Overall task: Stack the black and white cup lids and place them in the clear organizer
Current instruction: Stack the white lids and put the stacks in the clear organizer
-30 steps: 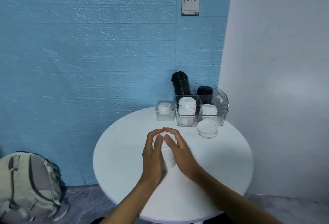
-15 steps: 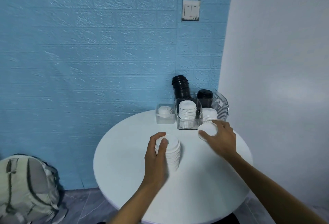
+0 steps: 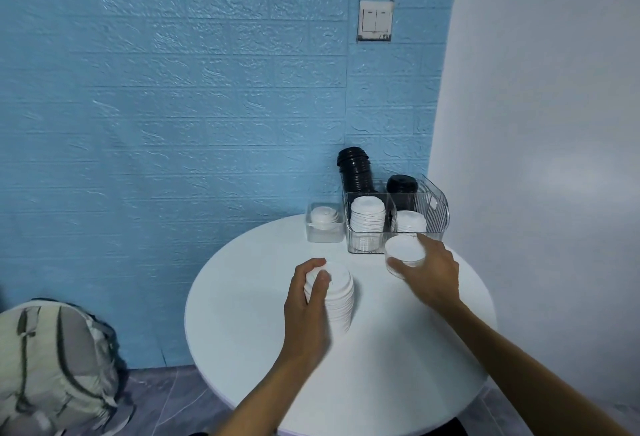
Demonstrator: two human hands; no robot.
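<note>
On the round table (image 3: pixel 242 331) the left hand (image 3: pixel 306 311) wraps a tall stack of white lids (image 3: pixel 334 293), steadying it; the right hand (image 3: pixel 427 271) pinches a small white pile (image 3: pixel 404 251) beside the clear organizer (image 3: pixel 438 210), likely to combine them

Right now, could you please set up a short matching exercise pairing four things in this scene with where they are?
Things:
1. tall white lid stack
2. short white lid stack
3. black lid stacks
4. backpack

Places:
A. on the floor
B. back of the clear organizer
C. under the right hand
D. beside the left hand

Pairs: 1-D, 2-C, 3-B, 4-A
</note>
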